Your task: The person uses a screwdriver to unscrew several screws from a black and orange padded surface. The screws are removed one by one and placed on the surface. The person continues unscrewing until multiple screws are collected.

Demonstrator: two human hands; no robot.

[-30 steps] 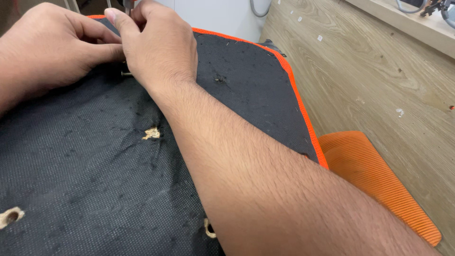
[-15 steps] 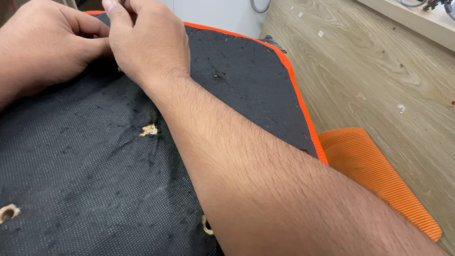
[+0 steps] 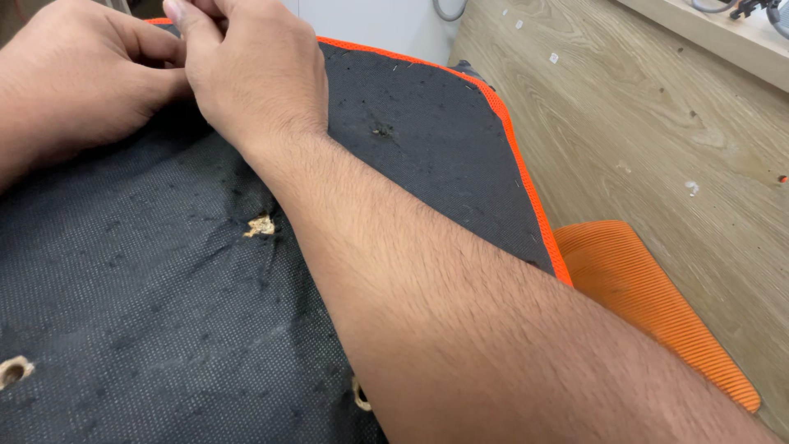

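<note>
Item 1: black fabric panel (image 3: pixel 164 312), a coarse non-woven sheet covering the underside of a padded seat piece, filling the left and centre of the frame; its far and right borders are trimmed in orange mesh edging (image 3: pixel 526 189), running from the upper centre down to the middle right. The panel shows 4 small torn holes with pale material beneath: 1 at centre left (image 3: pixel 261 225), 1 at the lower left edge (image 3: pixel 13 372), 1 at the lower centre beside the forearm (image 3: pixel 359 396), and a dark puncture at upper centre (image 3: pixel 380 129). Item 2: left hand (image 3: pixel 74 82), upper left of the frame, resting on the panel with fingers curled inward; the grip is pressed together, but whatever it pinches is hidden behind the other hand. Item 3: right hand (image 3: pixel 255 74), upper centre, its forearm crossing diagonally to the lower right; fingertips (image 3: pixel 185 12) are bunched at the top edge of the frame, touching the left hand's fingers over the panel's far border; what they hold cannot be told. Item 4: orange ribbed pad (image 3: pixel 657 321), lower right, lying on the floor just beside the panel's edge. Item 5: wood-grain floor (image 3: pixel 657 140), right side, with a few small white specks. No packages, labels or containers are legible in this view.
</note>
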